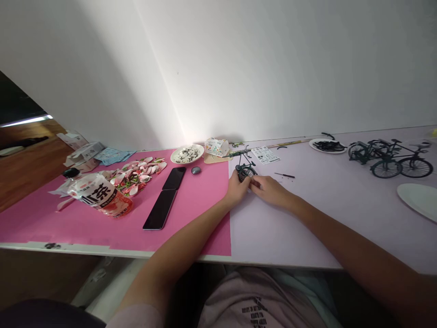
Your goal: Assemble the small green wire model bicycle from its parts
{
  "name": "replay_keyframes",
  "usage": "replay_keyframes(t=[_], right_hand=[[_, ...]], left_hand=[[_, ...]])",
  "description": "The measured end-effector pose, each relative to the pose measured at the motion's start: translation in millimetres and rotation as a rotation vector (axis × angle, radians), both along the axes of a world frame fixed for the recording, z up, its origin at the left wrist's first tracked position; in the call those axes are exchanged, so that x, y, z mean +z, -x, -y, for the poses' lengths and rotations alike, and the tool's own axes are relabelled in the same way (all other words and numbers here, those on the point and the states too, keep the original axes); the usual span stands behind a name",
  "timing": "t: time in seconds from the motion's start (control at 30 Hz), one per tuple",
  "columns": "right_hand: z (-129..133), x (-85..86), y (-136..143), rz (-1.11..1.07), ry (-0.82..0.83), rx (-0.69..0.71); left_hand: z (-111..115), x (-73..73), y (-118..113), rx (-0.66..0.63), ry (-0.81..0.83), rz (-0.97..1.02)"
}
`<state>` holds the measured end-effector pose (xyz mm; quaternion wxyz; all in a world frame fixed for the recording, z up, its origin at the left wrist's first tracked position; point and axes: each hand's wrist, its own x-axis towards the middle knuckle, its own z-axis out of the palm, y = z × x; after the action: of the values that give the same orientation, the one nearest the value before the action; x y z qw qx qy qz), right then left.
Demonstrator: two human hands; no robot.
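A small dark green model bicycle (243,160) stands tilted between my hands, over the seam of the pink and pale halves of the table. My left hand (236,187) is closed on its wheel end from the left. At the lower right of that wheel, my right hand (265,189) has its fingers pinched together; what they hold, if anything, is too small to name. A thin screwdriver (284,175) lies to the right of my hands, with tiny parts beside it. Behind it is a printed sheet (265,155).
Finished-looking model bicycles (389,157) stand at the right, near a plate of black parts (327,146) and a white plate (418,200). Leftward are a plate of small pieces (187,155), two phones (160,209), a drink bottle (99,193), pink spoon-like pieces (139,173) and boxes (83,155).
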<state>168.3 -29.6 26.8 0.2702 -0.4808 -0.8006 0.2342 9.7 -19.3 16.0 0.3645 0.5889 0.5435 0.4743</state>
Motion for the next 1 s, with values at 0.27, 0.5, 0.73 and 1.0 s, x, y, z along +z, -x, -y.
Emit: replay_keyframes(t=[0.27, 0.5, 0.73, 1.0], right_hand=[[-0.3, 0.3, 0.1, 0.023, 0.015, 0.004], [0.5, 1.8, 0.6, 0.035, 0.021, -0.004], [0.1, 1.3, -0.1, 0.040, 0.023, -0.004], [-2.0, -1.6, -1.0, 0.061, 0.021, -0.011]], left_hand=[[-1.8, -2.3, 0.2, 0.005, 0.003, -0.026], [-2.2, -2.4, 0.2, -0.008, -0.003, -0.034], [-4.3, -5.8, 0.9, -0.011, -0.014, -0.054], [-3.8, -5.2, 1.2, -0.026, -0.006, -0.081]])
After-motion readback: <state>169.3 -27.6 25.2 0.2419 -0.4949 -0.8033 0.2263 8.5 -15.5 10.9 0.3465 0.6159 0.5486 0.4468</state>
